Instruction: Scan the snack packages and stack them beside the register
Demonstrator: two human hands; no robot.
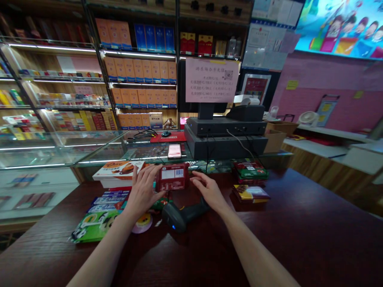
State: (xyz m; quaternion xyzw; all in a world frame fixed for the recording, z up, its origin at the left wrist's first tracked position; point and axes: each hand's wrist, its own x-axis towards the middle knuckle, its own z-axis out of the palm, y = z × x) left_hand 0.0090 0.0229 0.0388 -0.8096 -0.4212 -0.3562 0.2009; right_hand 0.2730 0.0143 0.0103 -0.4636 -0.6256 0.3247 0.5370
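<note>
My left hand (145, 187) grips a dark red packet (172, 180) by its left end, thumb below and fingers along the top. A white label and a barcode face me. Just off the packet's right end is my right hand (208, 190), its fingers loosely bent and apart, with nothing visible in them. Below and between the hands, a black barcode scanner (179, 217) with a small blue light lies on the dark wooden counter (191, 259). Left of the scanner is a round yellow-and-lilac item (143, 223), partly covered by my left forearm.
Green snack bags (95, 227) and a white-and-orange chocolate box (118, 170) lie to the left. On the right are yellow-brown packets (250, 193) and green-red packets (251, 169). Behind stand a cash register (224, 137), a glass showcase (98, 149) and stocked shelves (140, 83).
</note>
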